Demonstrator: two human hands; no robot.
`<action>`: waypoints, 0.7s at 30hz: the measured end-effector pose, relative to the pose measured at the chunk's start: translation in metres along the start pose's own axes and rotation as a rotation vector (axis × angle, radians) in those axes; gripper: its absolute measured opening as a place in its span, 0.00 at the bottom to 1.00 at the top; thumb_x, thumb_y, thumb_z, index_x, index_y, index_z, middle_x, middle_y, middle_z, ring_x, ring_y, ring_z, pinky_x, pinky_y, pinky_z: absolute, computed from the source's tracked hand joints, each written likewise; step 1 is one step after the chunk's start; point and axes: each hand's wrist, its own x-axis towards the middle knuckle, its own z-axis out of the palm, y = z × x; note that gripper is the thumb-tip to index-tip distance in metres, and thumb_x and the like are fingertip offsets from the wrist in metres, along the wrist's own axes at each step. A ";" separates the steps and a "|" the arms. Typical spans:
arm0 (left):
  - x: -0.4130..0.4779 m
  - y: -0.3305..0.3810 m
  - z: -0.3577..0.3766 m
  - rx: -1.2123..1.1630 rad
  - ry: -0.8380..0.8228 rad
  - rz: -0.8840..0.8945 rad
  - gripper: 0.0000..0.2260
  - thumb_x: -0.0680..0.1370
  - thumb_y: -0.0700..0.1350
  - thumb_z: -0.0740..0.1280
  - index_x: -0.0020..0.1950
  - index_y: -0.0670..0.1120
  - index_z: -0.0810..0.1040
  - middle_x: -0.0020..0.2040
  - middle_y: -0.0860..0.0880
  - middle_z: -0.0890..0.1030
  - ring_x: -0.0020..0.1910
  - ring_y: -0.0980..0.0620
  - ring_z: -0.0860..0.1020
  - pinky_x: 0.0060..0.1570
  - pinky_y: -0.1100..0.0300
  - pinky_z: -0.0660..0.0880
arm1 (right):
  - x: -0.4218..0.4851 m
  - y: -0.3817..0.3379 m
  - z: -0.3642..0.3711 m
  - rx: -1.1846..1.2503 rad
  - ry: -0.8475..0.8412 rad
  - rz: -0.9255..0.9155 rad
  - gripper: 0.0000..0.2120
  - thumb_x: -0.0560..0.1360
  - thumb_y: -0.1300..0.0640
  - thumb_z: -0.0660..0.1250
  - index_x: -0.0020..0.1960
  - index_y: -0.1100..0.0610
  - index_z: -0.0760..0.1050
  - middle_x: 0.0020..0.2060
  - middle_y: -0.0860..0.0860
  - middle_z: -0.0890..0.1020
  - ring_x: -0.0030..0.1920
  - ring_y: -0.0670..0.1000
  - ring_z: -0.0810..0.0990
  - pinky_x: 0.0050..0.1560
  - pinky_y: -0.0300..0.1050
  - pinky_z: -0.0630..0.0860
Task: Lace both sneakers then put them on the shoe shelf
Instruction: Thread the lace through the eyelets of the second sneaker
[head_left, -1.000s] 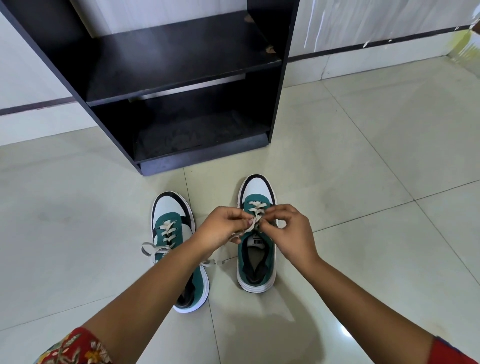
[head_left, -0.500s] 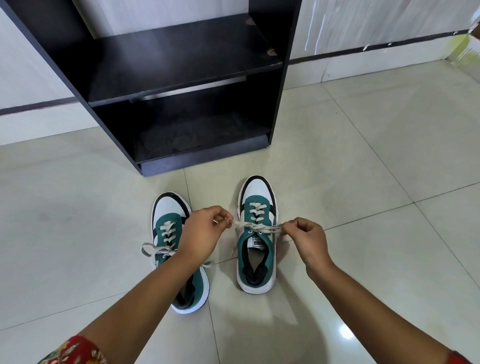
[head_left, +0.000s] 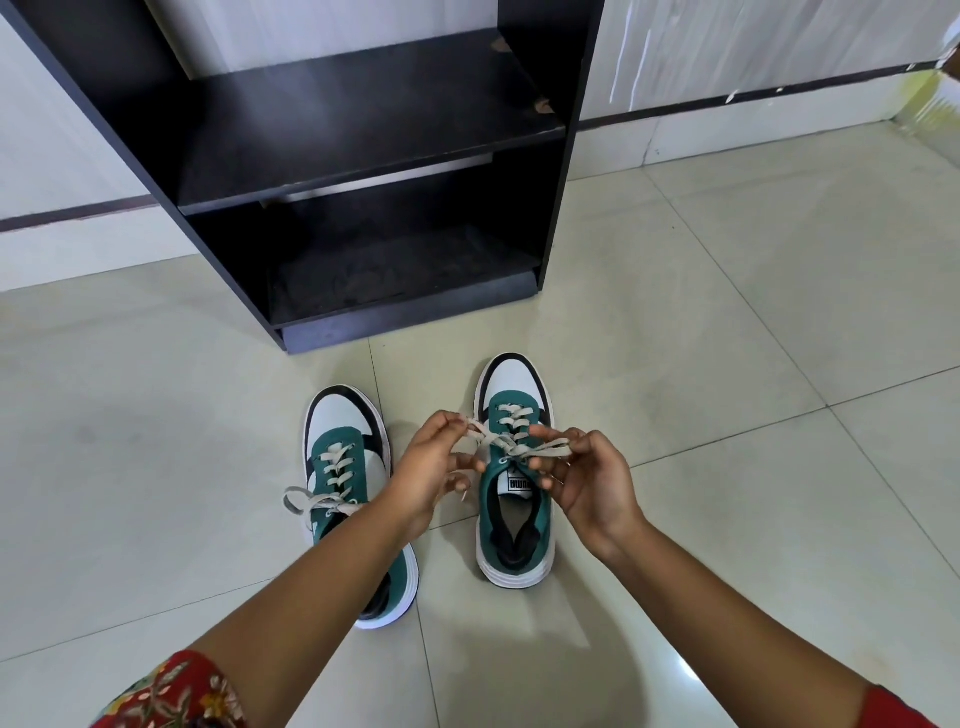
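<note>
Left grip: the left hand (head_left: 428, 467) pinches one end of the lace (head_left: 506, 444) between thumb and forefinger, up above the tongue of the right sneaker (head_left: 514, 483); the other fingers curl loosely below
Right grip: the right hand (head_left: 589, 483) pinches the other end of the same lace between thumb and fingertips, palm turned inward; the two hands stand close together with the lace crossing between them
Lace: pale grey and flat; its two ends cross over the top eyelets and run out to either hand; whether a knot is already formed I cannot tell
Right sneaker: green upper, white toe with black edging, white sole; stands flat on the floor, toe toward the shelf; laced through its lower eyelets; a white label shows on the tongue
Left sneaker (head_left: 358, 499): same colours; stands just beside the other, set a little nearer the person; laced, with a loop of its own lace lying out to the left; the left forearm passes over its heel
Shoe shelf (head_left: 363, 130): black, open-fronted, two boards in view; stands against the wall just beyond the toes; neither sneaker is on it
Floor (head_left: 727, 364): pale glossy tiles with thin dark joints; carries both sneakers
Sleeves: a red flowered sleeve (head_left: 171, 696) on the left arm; a red edge at the right arm
</note>
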 end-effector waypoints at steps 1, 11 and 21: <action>0.001 0.000 0.000 -0.096 -0.007 -0.038 0.08 0.80 0.42 0.56 0.42 0.47 0.70 0.39 0.48 0.76 0.25 0.55 0.74 0.17 0.68 0.62 | 0.001 0.001 -0.002 0.038 0.000 0.009 0.12 0.72 0.62 0.51 0.33 0.55 0.68 0.36 0.52 0.84 0.27 0.50 0.77 0.27 0.38 0.71; 0.006 -0.006 0.006 -0.161 0.079 -0.258 0.15 0.79 0.51 0.58 0.33 0.48 0.65 0.19 0.54 0.70 0.15 0.59 0.60 0.15 0.70 0.52 | 0.004 0.010 -0.007 0.170 0.034 0.012 0.12 0.74 0.58 0.49 0.33 0.55 0.65 0.26 0.49 0.73 0.22 0.47 0.66 0.21 0.36 0.63; 0.022 -0.008 0.006 0.580 0.130 0.116 0.18 0.78 0.52 0.60 0.31 0.45 0.68 0.27 0.45 0.70 0.28 0.49 0.69 0.35 0.59 0.63 | 0.009 0.007 -0.014 0.214 0.037 0.058 0.09 0.70 0.59 0.52 0.30 0.53 0.61 0.20 0.46 0.63 0.16 0.43 0.58 0.17 0.35 0.55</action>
